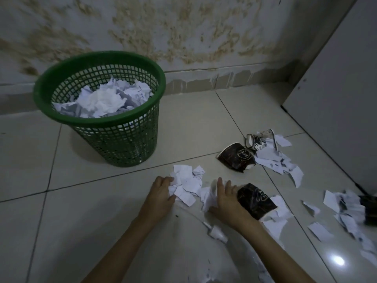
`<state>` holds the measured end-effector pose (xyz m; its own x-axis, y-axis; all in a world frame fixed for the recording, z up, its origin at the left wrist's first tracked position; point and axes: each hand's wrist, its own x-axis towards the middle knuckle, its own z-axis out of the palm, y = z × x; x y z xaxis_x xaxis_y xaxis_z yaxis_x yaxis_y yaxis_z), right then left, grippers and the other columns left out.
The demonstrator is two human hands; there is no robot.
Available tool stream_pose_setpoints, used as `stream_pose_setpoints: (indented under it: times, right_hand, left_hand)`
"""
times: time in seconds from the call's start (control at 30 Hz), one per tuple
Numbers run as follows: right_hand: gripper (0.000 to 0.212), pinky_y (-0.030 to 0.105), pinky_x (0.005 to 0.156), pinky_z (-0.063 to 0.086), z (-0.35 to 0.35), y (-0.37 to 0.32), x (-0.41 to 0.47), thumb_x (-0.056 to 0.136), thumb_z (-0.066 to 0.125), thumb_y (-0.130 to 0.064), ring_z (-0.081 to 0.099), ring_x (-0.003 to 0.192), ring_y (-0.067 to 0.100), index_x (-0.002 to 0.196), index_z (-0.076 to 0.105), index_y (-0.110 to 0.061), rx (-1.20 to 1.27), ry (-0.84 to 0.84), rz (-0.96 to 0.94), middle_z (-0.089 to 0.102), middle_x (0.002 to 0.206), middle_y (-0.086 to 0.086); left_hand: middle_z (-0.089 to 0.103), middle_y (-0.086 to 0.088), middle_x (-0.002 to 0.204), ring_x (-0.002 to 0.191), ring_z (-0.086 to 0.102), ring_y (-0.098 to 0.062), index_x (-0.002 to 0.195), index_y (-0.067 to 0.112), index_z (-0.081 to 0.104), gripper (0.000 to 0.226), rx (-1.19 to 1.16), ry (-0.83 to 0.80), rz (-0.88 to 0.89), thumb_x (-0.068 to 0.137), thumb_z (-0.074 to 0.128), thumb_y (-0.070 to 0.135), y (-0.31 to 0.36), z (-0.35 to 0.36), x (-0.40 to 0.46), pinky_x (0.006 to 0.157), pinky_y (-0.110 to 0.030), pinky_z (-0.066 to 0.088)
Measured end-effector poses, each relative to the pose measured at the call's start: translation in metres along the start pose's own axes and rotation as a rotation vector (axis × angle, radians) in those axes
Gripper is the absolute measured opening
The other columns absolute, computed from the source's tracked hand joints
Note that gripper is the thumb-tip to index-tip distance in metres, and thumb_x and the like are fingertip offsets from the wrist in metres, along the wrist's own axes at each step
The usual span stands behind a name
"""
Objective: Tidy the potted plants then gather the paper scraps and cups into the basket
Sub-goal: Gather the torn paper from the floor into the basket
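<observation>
A green mesh basket point(142, 111) stands on the tiled floor at the upper left, holding crumpled white paper. A small heap of white paper scraps point(187, 180) lies between my hands. My left hand point(161, 190) curls against the heap's left side, fingers touching the scraps. My right hand point(226, 199) rests flat on the floor with fingers spread, pressing scraps at the heap's right. A crushed dark paper cup point(257, 200) lies just right of that hand. Another dark cup point(236, 159) and a clear printed cup point(260, 140) lie farther back.
More torn paper point(281, 160) is strewn to the right and far right point(346, 209), with a dark object point(370, 209) at the frame edge. A stained wall runs behind the basket. A white cabinet panel point(336, 99) stands at the right.
</observation>
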<state>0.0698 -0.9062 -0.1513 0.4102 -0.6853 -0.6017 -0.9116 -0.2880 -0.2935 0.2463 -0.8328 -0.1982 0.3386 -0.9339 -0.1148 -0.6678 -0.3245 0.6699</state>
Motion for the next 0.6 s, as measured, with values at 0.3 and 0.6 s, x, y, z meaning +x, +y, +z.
stream_pose_setpoints:
  times: [0.3,0.6]
  right_hand:
    - [0.105,0.057,0.112,0.004,0.015,-0.044,0.019,0.087,0.058,-0.041,-0.025,0.138,0.043,0.143,-0.025,-0.012,0.384,0.117,-0.005,-0.024,0.152,0.021]
    - [0.083,0.068,0.104,-0.009,0.055,-0.096,0.072,0.086,0.033,-0.065,-0.024,0.135,0.049,0.146,-0.015,-0.032,0.028,0.332,-0.063,-0.022,0.15,0.028]
  left_hand:
    - [0.057,-0.01,0.1,0.093,0.061,-0.025,0.104,0.006,0.051,0.028,-0.258,0.106,-0.228,0.08,0.056,-0.007,0.0,-0.006,0.008,0.078,-0.024,0.043]
    - [0.051,-0.018,0.104,0.102,0.049,-0.031,0.096,0.002,0.049,0.022,-0.237,0.304,-0.312,0.079,0.05,-0.01,0.003,-0.009,0.009,0.085,-0.032,0.039]
